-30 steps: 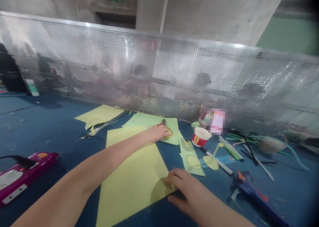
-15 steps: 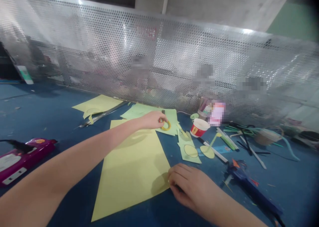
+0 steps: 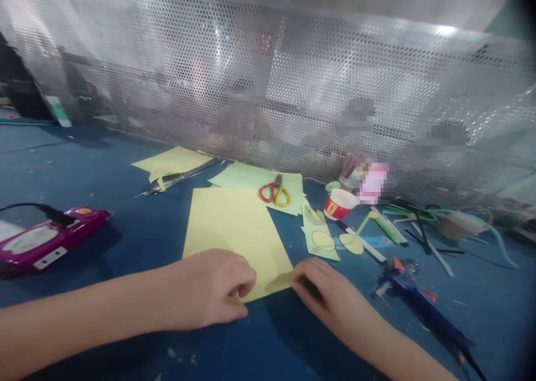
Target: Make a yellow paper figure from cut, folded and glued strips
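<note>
A large yellow paper sheet point(image 3: 234, 219) lies on the blue table in front of me. My left hand point(image 3: 213, 289) pinches its near edge between thumb and fingers. At its near right corner, my right hand point(image 3: 320, 292) grips the paper, fingers closed together. Beyond the sheet, scissors point(image 3: 277, 193) with one red and one yellow handle rest on light green paper point(image 3: 238, 177). Right of them are a green strip with an oval outline point(image 3: 324, 240) and a yellow oval piece with a stem point(image 3: 350, 244).
A red and white paper cup point(image 3: 340, 205) stands behind the cut pieces. A blue glue gun point(image 3: 427, 305) lies at the right, a purple power strip point(image 3: 54, 241) at the left. Metal rods point(image 3: 180, 179) lie at the back left, before a perforated metal screen point(image 3: 188, 74).
My left hand has come back from the scissors to the sheet's near edge and holds it, leaving the scissors uncovered. The right hand stays at the corner. The view has shifted slightly.
</note>
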Tool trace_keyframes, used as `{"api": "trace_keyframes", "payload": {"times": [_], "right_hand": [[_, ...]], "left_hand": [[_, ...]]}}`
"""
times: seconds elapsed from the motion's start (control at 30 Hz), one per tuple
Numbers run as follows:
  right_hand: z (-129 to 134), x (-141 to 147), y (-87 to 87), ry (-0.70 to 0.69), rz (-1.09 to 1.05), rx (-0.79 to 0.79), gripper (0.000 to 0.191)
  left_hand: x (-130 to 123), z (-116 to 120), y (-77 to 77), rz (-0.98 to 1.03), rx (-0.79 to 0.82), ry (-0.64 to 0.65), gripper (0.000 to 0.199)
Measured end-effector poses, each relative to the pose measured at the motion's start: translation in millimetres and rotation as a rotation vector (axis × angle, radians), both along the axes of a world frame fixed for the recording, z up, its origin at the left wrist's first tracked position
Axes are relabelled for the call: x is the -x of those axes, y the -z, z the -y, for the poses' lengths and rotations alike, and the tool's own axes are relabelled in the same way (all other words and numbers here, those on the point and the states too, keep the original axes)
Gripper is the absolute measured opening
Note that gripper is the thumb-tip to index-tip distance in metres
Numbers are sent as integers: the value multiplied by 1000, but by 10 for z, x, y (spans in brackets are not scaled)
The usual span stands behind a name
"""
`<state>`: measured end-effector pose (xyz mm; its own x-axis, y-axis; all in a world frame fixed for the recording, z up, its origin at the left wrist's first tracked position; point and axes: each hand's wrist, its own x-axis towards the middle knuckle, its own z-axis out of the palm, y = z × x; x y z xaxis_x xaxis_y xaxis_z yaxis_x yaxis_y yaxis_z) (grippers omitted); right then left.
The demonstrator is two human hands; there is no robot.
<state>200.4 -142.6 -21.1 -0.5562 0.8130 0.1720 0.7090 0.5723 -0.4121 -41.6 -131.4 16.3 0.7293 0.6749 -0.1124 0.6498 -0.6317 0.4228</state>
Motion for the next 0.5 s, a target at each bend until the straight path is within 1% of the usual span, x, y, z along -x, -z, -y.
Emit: {"api": "trace_keyframes", "payload": {"times": [0.07, 0.27, 0.4, 0.5], "right_hand": [[4, 0, 0, 15, -66, 63, 8], [-19, 15, 9, 55, -181, 187, 10], [-66, 42, 43, 156, -179, 222, 9], [-91, 75, 70, 216, -160, 227, 9]], "left_hand": [[85, 29, 46, 31, 28, -43, 13], [252, 34, 107, 126, 274, -178, 16], [377, 69, 162, 139, 316, -269, 18], [438, 92, 141, 99, 338, -335, 20]]}}
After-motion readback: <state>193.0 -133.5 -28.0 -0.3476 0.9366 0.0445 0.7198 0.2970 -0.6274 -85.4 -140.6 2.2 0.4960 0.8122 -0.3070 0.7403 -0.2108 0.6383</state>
